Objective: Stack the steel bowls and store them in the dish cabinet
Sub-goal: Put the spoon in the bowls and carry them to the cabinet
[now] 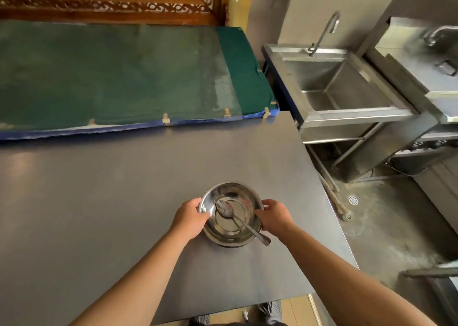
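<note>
A stack of steel bowls [230,229] sits on the grey table [111,189], near its right side. A steel spoon [244,222] lies inside the top bowl, its handle sticking out over the near right rim. My left hand [190,217] grips the left rim of the stack. My right hand [273,216] grips the right rim. I cannot tell how many bowls are nested. No dish cabinet is in sight.
A green-covered table [124,75] with a blue edge stands behind the grey one. A steel sink [347,85] with a tap stands at the right, with more steel units [431,60] beyond it. The floor at the right has a drain [353,200].
</note>
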The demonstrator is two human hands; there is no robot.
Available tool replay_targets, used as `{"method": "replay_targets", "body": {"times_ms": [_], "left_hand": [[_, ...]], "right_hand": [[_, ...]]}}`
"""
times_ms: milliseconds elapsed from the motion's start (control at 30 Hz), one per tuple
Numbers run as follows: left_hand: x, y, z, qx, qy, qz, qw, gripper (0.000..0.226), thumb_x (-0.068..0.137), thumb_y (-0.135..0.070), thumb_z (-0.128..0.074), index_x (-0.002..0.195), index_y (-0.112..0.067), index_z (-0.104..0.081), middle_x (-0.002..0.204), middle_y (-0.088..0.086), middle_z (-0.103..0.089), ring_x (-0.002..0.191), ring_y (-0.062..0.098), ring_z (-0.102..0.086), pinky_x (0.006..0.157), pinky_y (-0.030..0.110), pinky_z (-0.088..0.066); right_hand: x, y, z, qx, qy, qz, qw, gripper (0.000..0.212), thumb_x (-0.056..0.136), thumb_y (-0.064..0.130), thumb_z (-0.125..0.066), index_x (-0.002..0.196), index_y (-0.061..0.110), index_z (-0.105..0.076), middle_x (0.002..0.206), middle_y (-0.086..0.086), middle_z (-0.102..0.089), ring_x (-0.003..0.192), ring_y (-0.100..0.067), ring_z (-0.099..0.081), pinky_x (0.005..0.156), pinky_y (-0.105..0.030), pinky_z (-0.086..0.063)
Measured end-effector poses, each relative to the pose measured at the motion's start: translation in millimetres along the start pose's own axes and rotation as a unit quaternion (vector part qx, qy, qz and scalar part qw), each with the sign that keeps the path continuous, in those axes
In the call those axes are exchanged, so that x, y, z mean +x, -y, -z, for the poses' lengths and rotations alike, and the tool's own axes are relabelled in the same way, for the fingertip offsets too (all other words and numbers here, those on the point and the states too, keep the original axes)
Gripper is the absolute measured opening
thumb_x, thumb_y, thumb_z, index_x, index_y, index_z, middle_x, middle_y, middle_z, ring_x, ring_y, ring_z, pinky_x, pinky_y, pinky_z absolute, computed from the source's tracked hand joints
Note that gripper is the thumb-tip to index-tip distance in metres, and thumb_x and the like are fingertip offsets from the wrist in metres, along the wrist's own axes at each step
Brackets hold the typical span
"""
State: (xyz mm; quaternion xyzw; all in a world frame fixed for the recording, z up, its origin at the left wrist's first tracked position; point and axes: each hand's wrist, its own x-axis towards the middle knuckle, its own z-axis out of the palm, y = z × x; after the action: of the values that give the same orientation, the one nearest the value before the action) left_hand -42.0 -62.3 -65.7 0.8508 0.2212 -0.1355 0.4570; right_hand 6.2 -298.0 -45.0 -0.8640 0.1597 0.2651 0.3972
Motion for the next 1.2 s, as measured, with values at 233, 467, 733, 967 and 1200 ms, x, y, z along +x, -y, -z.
{"method": "replay_targets", "body": {"times_ms": [233, 467, 733, 967, 1200], "left_hand": [[-2, -66, -3, -0.020, 0.034, -0.054, 0.998, 0.045, 0.076, -0.030, -0.072, 0.120, -0.023, -0.070, 0.096, -0.016, -0.066, 0.087, 0.017, -0.068, 0.082, 0.037, -0.058], [-24, -172, -45, -0.060, 0.096, -0.146, 0.983, 0.059, 0.062, -0.046, -0.069, 0.117, -0.022, -0.072, 0.092, -0.021, -0.068, 0.091, 0.021, -0.071, 0.079, 0.046, -0.062], [-108, -286, -145, -0.066, 0.180, -0.245, 0.950, 0.011, 0.061, -0.053, -0.067, 0.064, -0.063, -0.066, 0.074, -0.033, -0.069, 0.086, 0.019, -0.074, 0.078, 0.049, -0.062], [-213, -364, -279, -0.039, 0.246, -0.284, 0.926, 0.022, 0.075, -0.040, -0.074, 0.092, -0.026, -0.075, 0.097, -0.002, -0.077, 0.097, 0.025, -0.072, 0.089, 0.050, -0.057], [-326, -418, -423, -0.003, 0.318, -0.340, 0.885, 0.041, 0.086, -0.026, -0.075, 0.123, -0.009, -0.069, 0.109, 0.002, -0.074, 0.098, 0.018, -0.070, 0.090, 0.044, -0.058]], "right_hand": [[-50, -12, 57, 0.087, -0.092, -0.005, 0.992, 0.030, 0.090, 0.021, -0.066, 0.118, 0.016, -0.070, 0.084, 0.001, -0.078, 0.069, -0.017, -0.076, 0.072, -0.036, -0.066], [-99, -46, 147, 0.151, -0.196, 0.002, 0.969, 0.021, 0.090, 0.021, -0.065, 0.109, 0.019, -0.074, 0.082, 0.000, -0.081, 0.070, -0.021, -0.079, 0.081, -0.047, -0.065], [-172, -136, 265, 0.200, -0.319, -0.016, 0.926, 0.026, 0.092, 0.019, -0.068, 0.116, 0.011, -0.074, 0.088, 0.000, -0.080, 0.069, -0.019, -0.079, 0.076, -0.043, -0.066], [-254, -262, 360, 0.216, -0.396, -0.050, 0.891, 0.022, 0.089, 0.025, -0.072, 0.108, 0.014, -0.076, 0.090, -0.001, -0.079, 0.075, -0.020, -0.078, 0.079, -0.046, -0.065], [-352, -396, 429, 0.220, -0.476, -0.113, 0.844, 0.015, 0.085, 0.026, -0.073, 0.091, 0.015, -0.081, 0.082, 0.001, -0.080, 0.079, -0.020, -0.075, 0.081, -0.044, -0.062]]}}
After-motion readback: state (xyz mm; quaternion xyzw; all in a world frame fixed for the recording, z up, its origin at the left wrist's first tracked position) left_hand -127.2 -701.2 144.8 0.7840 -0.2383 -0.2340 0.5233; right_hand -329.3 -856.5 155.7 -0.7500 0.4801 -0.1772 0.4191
